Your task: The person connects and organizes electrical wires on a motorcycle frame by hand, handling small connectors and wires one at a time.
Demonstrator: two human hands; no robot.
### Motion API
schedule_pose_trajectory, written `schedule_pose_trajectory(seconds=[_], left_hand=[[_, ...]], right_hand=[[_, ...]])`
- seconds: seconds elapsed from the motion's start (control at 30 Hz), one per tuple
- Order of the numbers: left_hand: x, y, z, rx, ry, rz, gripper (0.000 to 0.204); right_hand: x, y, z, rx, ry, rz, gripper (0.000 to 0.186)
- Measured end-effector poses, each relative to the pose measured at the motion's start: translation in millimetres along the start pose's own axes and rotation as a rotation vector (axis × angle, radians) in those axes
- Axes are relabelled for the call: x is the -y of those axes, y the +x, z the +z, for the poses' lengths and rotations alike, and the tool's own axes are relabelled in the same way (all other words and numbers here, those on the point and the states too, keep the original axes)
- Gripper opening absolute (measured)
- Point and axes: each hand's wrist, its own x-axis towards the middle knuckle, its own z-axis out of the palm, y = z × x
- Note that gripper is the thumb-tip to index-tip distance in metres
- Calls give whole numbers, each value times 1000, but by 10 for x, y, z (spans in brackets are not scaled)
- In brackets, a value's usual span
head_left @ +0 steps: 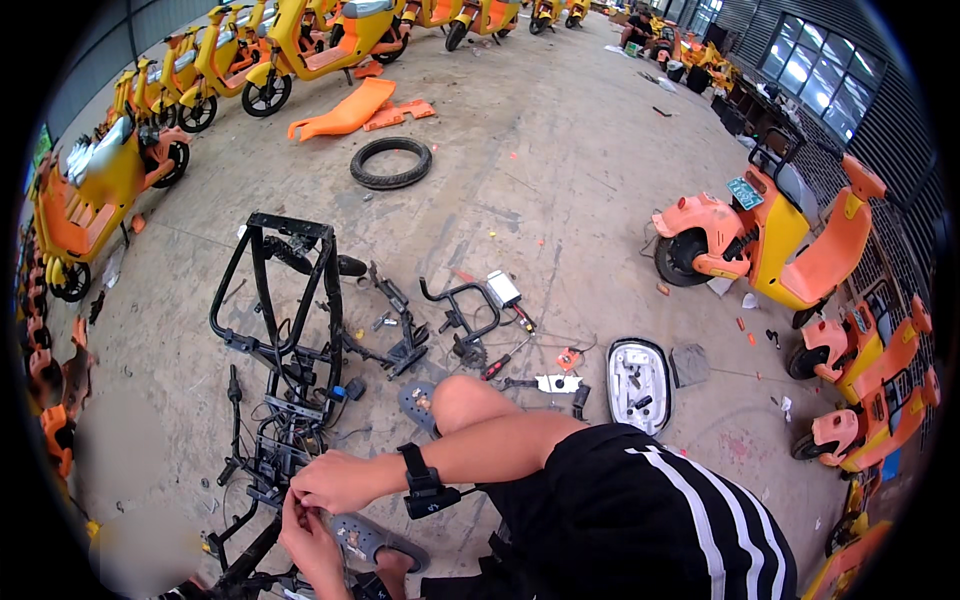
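Note:
A black bare scooter frame (pixel 290 225) with cables lies on the concrete floor at my left. My right hand (pixel 330 480), with a black band on its wrist, reaches across to the lower part of the frame, fingers closed. My left hand (pixel 305 540) is just below it, fingers pinched close to the right hand's fingertips at the frame. What they hold between them is too small and hidden to make out. A loose black tube with a grip (pixel 236 420) lies along the frame's left side.
Tools (pixel 495 365), metal parts (pixel 470 315) and a white-lined tray (pixel 655 390) lie ahead of my bent knee (pixel 460 400). A tyre (pixel 390 180) and orange panels (pixel 340 110) are farther off. Yellow-orange scooters (pixel 800 265) line both sides; another person (pixel 635 35) sits far back.

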Motion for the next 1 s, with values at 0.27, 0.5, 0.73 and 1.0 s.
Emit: schedule_pose_trajectory(seconds=[0.27, 0.5, 0.73, 1.0], left_hand=[[-112, 0, -48, -16, 171, -34, 14], [-33, -12, -42, -45, 177, 9, 14], [-107, -8, 2, -83, 86, 22, 15], [-141, -13, -54, -72, 68, -21, 14]], right_hand=[[21, -2, -32, -14, -53, 8, 12], [107, 4, -104, -5, -60, 11, 10], [51, 17, -113, -123, -132, -139, 16], [-13, 45, -124, -237, -167, -169, 15]])
